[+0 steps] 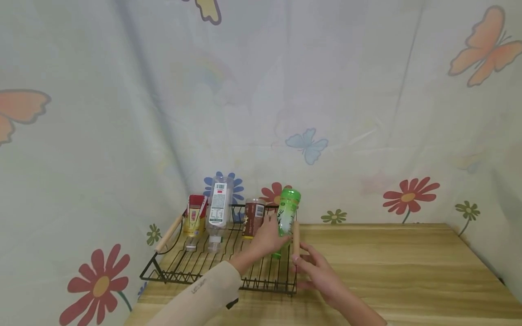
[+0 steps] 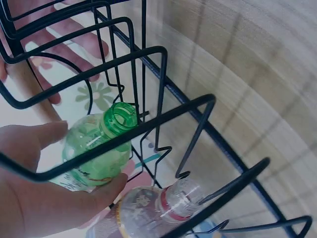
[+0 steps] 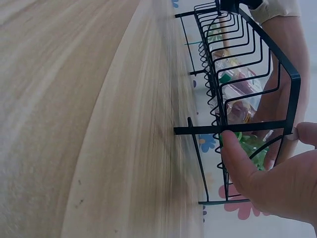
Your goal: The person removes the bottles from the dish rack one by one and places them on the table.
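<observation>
Inside a black wire rack (image 1: pixel 269 286), my left hand (image 1: pixel 267 235) grips a green bottle (image 1: pixel 289 208). The bottle tilts neck-down, its uncapped mouth showing in the left wrist view, where thumb and fingers (image 2: pixel 106 191) lie around its body. At the rack's right end, my right hand (image 1: pixel 322 274) touches the side frame by the wooden handle (image 1: pixel 296 237); its fingers look mostly straight. Left of the green bottle, a brown-labelled bottle (image 1: pixel 249 217) leans neck-down, its clear neck (image 2: pixel 185 196) visible from the left wrist.
Farther left in the rack stand a clear bottle (image 1: pixel 219 203) with a white label and a red-and-yellow bottle (image 1: pixel 195 217), both neck-down. A second wooden handle (image 1: pixel 169 233) tops the rack's left end. The wooden table (image 1: pixel 387 262) meets a flower-printed curtain (image 1: pixel 359 113) behind.
</observation>
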`<state>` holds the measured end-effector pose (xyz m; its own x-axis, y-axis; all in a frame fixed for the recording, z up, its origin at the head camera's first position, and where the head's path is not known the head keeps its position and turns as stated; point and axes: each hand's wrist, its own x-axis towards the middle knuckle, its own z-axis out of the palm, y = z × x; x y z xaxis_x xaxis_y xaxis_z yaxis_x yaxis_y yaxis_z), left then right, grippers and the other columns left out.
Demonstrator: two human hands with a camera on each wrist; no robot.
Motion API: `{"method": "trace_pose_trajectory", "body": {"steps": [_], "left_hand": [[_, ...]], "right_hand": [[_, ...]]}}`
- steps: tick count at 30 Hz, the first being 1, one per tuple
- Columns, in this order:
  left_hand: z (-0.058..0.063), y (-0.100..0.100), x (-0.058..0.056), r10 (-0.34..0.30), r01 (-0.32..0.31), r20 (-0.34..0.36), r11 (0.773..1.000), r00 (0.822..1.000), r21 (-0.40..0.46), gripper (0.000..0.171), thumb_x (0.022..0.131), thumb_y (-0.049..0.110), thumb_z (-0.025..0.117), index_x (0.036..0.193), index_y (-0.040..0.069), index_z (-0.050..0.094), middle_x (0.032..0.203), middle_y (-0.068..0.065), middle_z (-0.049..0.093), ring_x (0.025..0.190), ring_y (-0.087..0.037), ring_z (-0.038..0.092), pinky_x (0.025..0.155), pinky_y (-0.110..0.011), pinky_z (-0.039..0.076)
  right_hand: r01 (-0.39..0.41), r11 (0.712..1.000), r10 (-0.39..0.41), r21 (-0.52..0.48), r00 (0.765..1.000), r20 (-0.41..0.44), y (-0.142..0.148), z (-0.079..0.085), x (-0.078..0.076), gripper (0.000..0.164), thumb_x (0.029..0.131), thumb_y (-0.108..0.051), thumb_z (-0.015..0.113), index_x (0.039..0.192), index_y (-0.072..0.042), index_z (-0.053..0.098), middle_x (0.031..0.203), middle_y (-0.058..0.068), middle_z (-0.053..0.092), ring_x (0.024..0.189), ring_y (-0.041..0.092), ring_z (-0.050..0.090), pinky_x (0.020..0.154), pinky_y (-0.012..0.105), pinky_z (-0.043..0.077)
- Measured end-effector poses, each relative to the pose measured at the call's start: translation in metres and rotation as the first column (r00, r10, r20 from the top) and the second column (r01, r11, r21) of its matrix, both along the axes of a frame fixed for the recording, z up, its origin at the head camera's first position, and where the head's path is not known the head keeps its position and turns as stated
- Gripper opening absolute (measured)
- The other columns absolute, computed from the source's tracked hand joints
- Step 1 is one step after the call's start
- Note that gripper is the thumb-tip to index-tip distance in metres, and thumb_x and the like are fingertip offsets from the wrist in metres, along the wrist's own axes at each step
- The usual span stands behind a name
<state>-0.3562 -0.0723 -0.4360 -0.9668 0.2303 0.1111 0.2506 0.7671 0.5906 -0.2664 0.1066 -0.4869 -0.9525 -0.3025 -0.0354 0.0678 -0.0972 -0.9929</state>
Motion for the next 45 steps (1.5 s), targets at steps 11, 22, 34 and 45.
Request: {"method": "trace_pose_trajectory", "body": {"steps": [11,22,34,45], "left_hand": [[-0.009,-0.0043,-0.0036,-0.019,0.015,0.033,0.993,0.999,0.121,0.082,0.099,0.036,0.077,0.16,0.002,0.032,0.111,-0.014,0.068,0.082,-0.019,0.066,0.065,-0.035,0.057],[-0.0056,-0.0036,-0.0042,-0.035,0.031,0.023,0.987,0.999,0.158,0.074,0.098,0.031,0.078,0.155,0.001,0.041,0.118,-0.013,0.067,0.094,-0.022,0.067,0.075,-0.041,0.059],[-0.0044,-0.0032,-0.0064,-0.043,0.043,-0.006,0.984,0.999,0.174,0.069,0.098,0.028,0.078,0.154,0.005,0.044,0.122,-0.011,0.067,0.097,-0.021,0.067,0.08,-0.042,0.059],[-0.0015,-0.0052,-0.007,-0.037,0.042,-0.031,0.983,0.999,0.18,0.072,0.095,0.03,0.081,0.153,0.008,0.045,0.124,-0.01,0.067,0.101,-0.022,0.067,0.085,-0.044,0.059]], "right_hand": [[0.013,1.0,-0.013,-0.024,1.0,0.013,0.0008,0.0004,0.0,0.074,0.109,-0.035,0.061,0.165,-0.003,0.024,0.149,0.037,0.045,0.124,0.041,0.063,0.089,0.063,0.059],[0.021,0.999,-0.02,-0.038,1.0,0.014,0.0014,0.0018,0.0012,0.079,0.106,-0.035,0.066,0.165,-0.002,0.025,0.15,0.038,0.045,0.117,0.042,0.065,0.089,0.062,0.059],[0.018,0.999,-0.017,-0.041,1.0,0.024,0.0005,-0.0013,0.0,0.079,0.107,-0.036,0.066,0.164,0.0,0.025,0.142,0.034,0.051,0.117,0.035,0.065,0.09,0.064,0.058],[0.022,0.999,-0.022,-0.04,1.0,0.017,-0.0004,-0.0012,0.0011,0.079,0.106,-0.035,0.066,0.165,-0.002,0.024,0.146,0.036,0.048,0.119,0.036,0.064,0.091,0.065,0.057]]}}
